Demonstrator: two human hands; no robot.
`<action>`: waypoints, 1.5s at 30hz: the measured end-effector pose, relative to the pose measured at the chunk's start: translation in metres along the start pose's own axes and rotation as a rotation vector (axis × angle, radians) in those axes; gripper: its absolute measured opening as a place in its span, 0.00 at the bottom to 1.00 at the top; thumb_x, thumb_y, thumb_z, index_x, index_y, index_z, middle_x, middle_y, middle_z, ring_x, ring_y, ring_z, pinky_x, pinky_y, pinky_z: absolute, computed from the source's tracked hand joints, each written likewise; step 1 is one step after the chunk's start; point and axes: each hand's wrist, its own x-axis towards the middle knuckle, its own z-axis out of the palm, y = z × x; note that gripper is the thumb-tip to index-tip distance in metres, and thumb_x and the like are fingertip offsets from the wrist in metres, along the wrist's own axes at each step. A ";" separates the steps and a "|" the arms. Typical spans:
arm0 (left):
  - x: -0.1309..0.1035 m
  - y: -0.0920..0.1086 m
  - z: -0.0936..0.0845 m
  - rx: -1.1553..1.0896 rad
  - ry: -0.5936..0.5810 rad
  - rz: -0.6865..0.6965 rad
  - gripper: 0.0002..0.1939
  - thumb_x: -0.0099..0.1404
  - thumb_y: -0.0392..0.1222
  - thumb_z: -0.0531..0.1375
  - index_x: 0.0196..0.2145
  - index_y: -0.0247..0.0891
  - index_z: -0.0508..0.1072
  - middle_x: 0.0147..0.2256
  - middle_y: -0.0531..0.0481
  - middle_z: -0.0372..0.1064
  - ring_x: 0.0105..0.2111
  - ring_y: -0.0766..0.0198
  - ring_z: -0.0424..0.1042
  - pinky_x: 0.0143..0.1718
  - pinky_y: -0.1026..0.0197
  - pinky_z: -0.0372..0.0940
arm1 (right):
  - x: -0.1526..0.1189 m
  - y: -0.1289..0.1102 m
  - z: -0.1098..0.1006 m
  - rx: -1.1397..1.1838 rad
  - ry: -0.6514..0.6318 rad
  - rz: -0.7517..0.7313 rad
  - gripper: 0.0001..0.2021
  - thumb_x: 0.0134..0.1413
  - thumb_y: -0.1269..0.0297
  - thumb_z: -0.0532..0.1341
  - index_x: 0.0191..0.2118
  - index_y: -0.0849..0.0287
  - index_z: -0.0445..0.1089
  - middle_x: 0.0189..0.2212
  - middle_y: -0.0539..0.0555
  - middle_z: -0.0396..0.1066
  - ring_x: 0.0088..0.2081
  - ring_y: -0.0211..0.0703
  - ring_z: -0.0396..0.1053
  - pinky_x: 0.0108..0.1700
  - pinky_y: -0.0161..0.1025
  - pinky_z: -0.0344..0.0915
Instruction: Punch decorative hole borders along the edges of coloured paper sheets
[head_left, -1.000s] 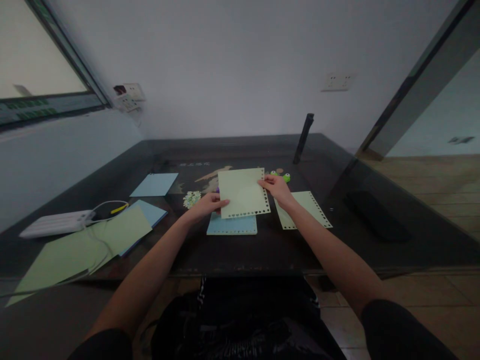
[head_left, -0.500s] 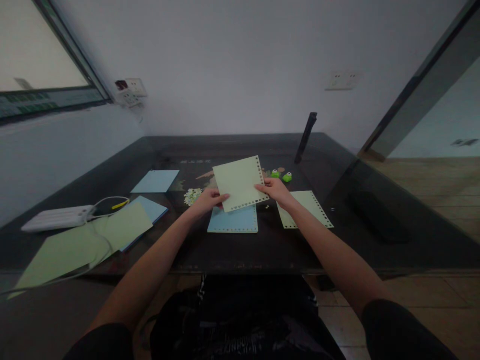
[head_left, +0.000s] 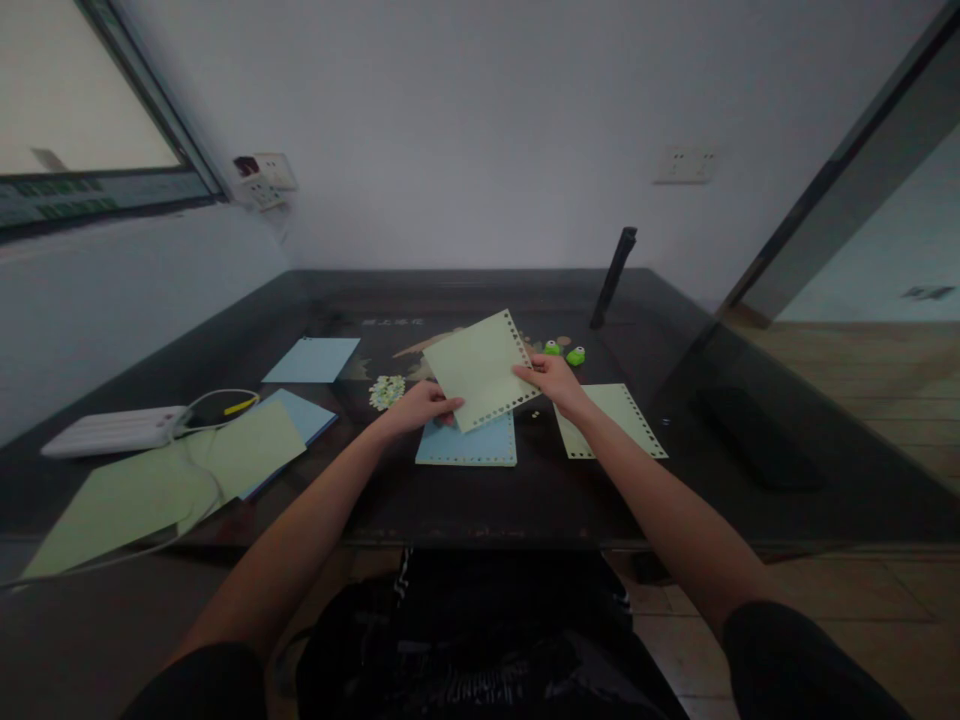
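Note:
A pale green sheet of paper (head_left: 481,368), punched with holes along two edges, is held tilted above the table. My left hand (head_left: 424,405) pinches its lower left side, and my right hand (head_left: 553,380) grips its right edge by the holes. Beneath it lies a light blue sheet (head_left: 469,445) with holes along its bottom and right edges, partly covered. Another punched green sheet (head_left: 615,425) rests under my right forearm. Near my left hand sits a small pile of paper bits (head_left: 387,392). Two green frog-like pieces (head_left: 575,355) stand beyond my right hand.
On the left are a white power strip (head_left: 116,432) with a cable, more green sheets (head_left: 142,505) and a blue sheet (head_left: 311,360). A black upright stick (head_left: 613,278) stands toward the back right. A dark flat object (head_left: 754,440) lies at the right.
The held green sheet has turned further clockwise, its lower corner dropping slightly. My left hand has shifted a little right and down with it; my right hand keeps its grip.

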 end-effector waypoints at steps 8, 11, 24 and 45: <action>-0.001 0.003 -0.004 0.066 0.082 0.038 0.17 0.58 0.48 0.59 0.19 0.33 0.74 0.19 0.45 0.71 0.19 0.66 0.64 0.24 0.63 0.57 | 0.006 0.001 -0.007 -0.112 0.122 0.004 0.29 0.51 0.38 0.53 0.33 0.63 0.72 0.28 0.60 0.72 0.32 0.50 0.69 0.31 0.42 0.64; 0.000 0.004 -0.007 0.080 0.135 0.031 0.17 0.57 0.46 0.60 0.16 0.34 0.72 0.16 0.46 0.68 0.18 0.66 0.63 0.23 0.63 0.56 | 0.012 0.003 -0.010 -0.098 0.132 0.042 0.28 0.56 0.40 0.48 0.31 0.63 0.71 0.26 0.60 0.72 0.28 0.47 0.69 0.28 0.40 0.63; 0.011 -0.020 -0.019 -0.103 0.468 -0.020 0.17 0.55 0.52 0.59 0.22 0.32 0.72 0.20 0.47 0.70 0.21 0.63 0.68 0.26 0.63 0.60 | 0.044 0.018 0.010 -0.685 0.130 -0.190 0.17 0.45 0.73 0.60 0.44 0.60 0.69 0.32 0.52 0.71 0.34 0.41 0.67 0.41 0.39 0.62; 0.008 -0.015 -0.013 -0.222 0.463 0.009 0.18 0.53 0.53 0.61 0.22 0.32 0.72 0.20 0.48 0.69 0.21 0.66 0.66 0.25 0.64 0.59 | 0.037 0.014 0.017 -0.967 0.095 -0.169 0.17 0.50 0.57 0.64 0.46 0.56 0.66 0.47 0.58 0.68 0.48 0.49 0.66 0.47 0.43 0.62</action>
